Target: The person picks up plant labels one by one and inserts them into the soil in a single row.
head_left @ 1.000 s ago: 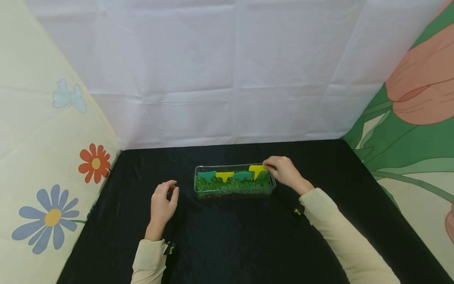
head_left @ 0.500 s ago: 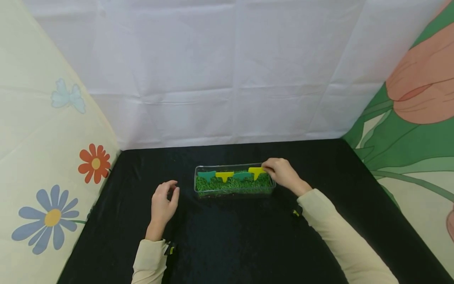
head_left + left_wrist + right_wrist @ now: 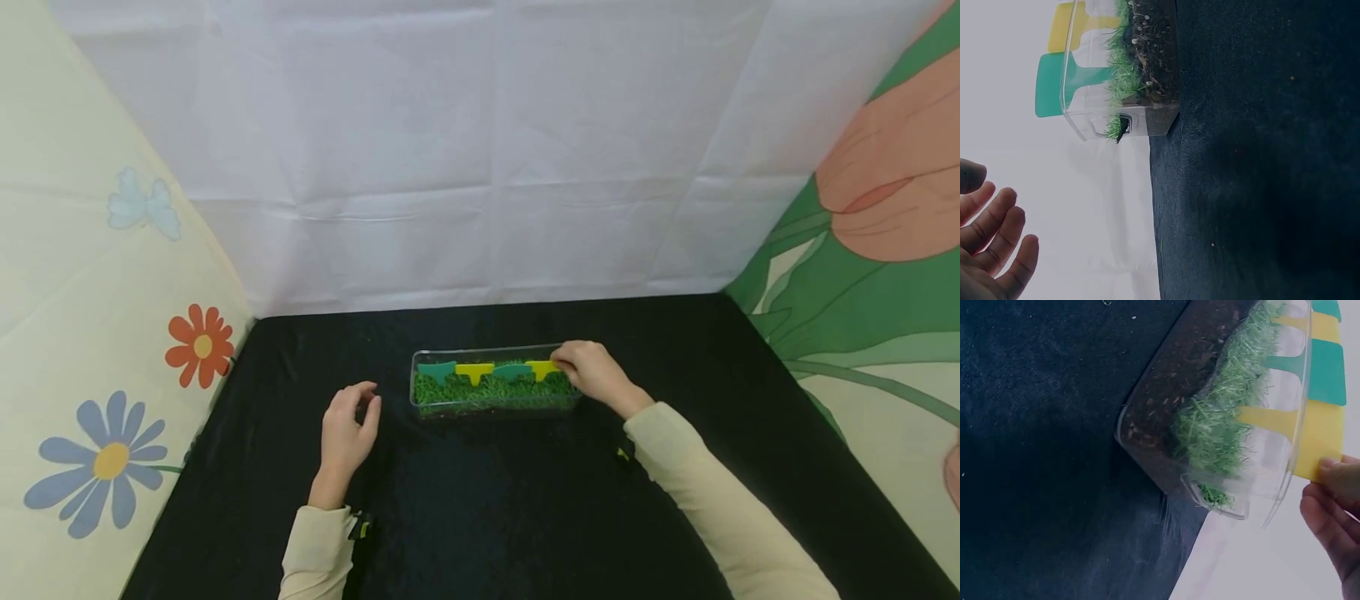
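A clear plastic box (image 3: 495,403) of soil and green grass stands on the black cloth. Along it runs a row of T-shaped plant labels, teal and yellow by turns. My right hand (image 3: 596,371) pinches the rightmost yellow plant label (image 3: 1317,439) at its outer end, between thumb and fingers. Its stem reaches down into the grass (image 3: 1219,425). Beside it stand a teal label (image 3: 1327,372) and another yellow label (image 3: 475,371); the leftmost teal label (image 3: 1050,84) is at the box's other end. Left of the box, my left hand (image 3: 347,429) hangs with loosely bent fingers, holding nothing.
Black cloth (image 3: 480,500) covers the table. A white sheet (image 3: 465,167) hangs behind it, with a flower-printed panel (image 3: 112,333) on the left and a tulip-printed one (image 3: 885,275) on the right.
My right hand has moved down and slightly left with the yellow plant label, which sits lower, level with the others. The left hand has barely moved.
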Action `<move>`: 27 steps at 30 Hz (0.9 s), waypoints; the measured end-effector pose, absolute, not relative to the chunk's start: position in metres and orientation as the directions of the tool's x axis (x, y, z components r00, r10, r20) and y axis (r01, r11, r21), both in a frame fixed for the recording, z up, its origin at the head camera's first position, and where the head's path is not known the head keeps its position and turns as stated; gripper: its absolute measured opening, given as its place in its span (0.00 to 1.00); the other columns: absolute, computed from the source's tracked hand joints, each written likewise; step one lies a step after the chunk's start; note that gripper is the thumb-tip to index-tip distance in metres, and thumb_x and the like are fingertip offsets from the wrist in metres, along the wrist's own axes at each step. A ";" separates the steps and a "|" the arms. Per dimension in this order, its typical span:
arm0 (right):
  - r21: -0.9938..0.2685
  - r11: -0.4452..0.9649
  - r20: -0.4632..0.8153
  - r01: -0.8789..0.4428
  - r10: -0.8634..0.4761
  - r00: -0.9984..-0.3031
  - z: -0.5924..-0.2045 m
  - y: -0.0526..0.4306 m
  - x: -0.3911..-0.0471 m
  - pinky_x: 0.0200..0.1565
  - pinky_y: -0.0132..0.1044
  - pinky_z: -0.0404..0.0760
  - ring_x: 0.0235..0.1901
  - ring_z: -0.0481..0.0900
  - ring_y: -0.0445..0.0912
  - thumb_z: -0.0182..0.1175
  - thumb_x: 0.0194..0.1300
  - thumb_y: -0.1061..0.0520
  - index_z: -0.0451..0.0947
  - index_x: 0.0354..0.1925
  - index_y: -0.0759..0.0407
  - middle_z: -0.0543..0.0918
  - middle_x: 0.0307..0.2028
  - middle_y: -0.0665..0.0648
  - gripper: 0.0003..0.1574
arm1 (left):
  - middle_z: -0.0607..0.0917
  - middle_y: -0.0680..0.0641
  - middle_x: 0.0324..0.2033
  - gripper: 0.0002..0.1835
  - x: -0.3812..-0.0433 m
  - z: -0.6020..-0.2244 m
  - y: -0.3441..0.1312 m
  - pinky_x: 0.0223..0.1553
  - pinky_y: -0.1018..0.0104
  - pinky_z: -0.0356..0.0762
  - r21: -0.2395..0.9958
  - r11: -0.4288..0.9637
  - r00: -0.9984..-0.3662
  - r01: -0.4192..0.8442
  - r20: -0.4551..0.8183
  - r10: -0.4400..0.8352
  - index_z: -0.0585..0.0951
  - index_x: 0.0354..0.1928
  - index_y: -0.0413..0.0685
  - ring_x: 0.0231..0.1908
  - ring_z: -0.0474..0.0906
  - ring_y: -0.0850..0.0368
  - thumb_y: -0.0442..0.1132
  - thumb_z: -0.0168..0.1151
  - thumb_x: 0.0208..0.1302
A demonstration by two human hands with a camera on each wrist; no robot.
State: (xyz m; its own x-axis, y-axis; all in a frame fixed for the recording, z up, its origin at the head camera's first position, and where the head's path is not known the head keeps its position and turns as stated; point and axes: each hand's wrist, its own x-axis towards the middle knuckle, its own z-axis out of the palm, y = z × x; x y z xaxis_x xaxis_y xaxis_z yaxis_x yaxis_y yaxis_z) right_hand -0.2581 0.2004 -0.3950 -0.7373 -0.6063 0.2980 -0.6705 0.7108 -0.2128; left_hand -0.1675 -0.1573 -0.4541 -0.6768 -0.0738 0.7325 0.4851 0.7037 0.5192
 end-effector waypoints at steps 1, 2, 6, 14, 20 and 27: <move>-0.215 0.713 0.304 -0.667 -0.601 -0.740 -0.396 0.201 -0.258 0.36 0.43 0.78 0.33 0.79 0.51 0.59 0.57 0.69 0.81 0.36 0.64 0.82 0.33 0.59 0.07 | 0.79 0.43 0.25 0.08 -0.167 -0.454 -0.157 0.27 0.57 0.73 0.518 0.704 -0.676 0.486 0.733 -0.073 0.78 0.36 0.34 0.27 0.73 0.50 0.24 0.62 0.51; -0.217 0.714 0.310 -0.666 -0.596 -0.741 -0.396 0.201 -0.258 0.36 0.43 0.78 0.33 0.79 0.51 0.59 0.57 0.68 0.81 0.36 0.64 0.82 0.33 0.59 0.07 | 0.79 0.43 0.25 0.08 -0.167 -0.453 -0.157 0.27 0.57 0.73 0.517 0.704 -0.676 0.487 0.733 -0.072 0.78 0.36 0.34 0.27 0.73 0.49 0.25 0.62 0.51; -0.220 0.710 0.318 -0.668 -0.596 -0.738 -0.396 0.201 -0.257 0.36 0.43 0.78 0.33 0.80 0.51 0.59 0.57 0.68 0.81 0.36 0.64 0.82 0.33 0.59 0.08 | 0.79 0.42 0.25 0.09 -0.167 -0.453 -0.157 0.27 0.56 0.73 0.520 0.702 -0.676 0.486 0.733 -0.075 0.78 0.36 0.34 0.26 0.73 0.48 0.24 0.63 0.51; -0.215 0.714 0.307 -0.666 -0.598 -0.740 -0.396 0.197 -0.256 0.37 0.42 0.79 0.33 0.80 0.51 0.59 0.57 0.69 0.82 0.35 0.64 0.82 0.33 0.59 0.07 | 0.79 0.43 0.25 0.08 -0.167 -0.454 -0.157 0.27 0.56 0.73 0.520 0.695 -0.674 0.496 0.736 -0.070 0.78 0.35 0.34 0.26 0.73 0.47 0.24 0.62 0.51; -0.220 0.721 0.297 -0.657 -0.592 -0.749 -0.399 0.196 -0.256 0.37 0.42 0.79 0.34 0.80 0.51 0.59 0.57 0.69 0.82 0.35 0.64 0.83 0.33 0.59 0.07 | 0.79 0.43 0.25 0.08 -0.167 -0.453 -0.156 0.27 0.57 0.73 0.522 0.696 -0.678 0.493 0.732 -0.069 0.78 0.36 0.34 0.27 0.73 0.50 0.25 0.62 0.51; -0.221 0.723 0.316 -0.655 -0.582 -0.749 -0.401 0.197 -0.257 0.36 0.42 0.79 0.33 0.80 0.51 0.59 0.57 0.69 0.82 0.35 0.64 0.82 0.32 0.59 0.07 | 0.79 0.43 0.25 0.09 -0.169 -0.452 -0.155 0.27 0.57 0.73 0.511 0.699 -0.670 0.500 0.740 -0.062 0.78 0.36 0.34 0.27 0.73 0.51 0.25 0.63 0.51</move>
State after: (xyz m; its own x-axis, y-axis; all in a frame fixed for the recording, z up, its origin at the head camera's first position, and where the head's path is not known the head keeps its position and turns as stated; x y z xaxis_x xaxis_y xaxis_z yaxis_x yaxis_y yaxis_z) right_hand -0.2569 0.1968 -0.4007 -0.7490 -0.5823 0.3162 -0.6550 0.7227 -0.2206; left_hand -0.1689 -0.1555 -0.4522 -0.6700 -0.0616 0.7398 0.4999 0.6993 0.5110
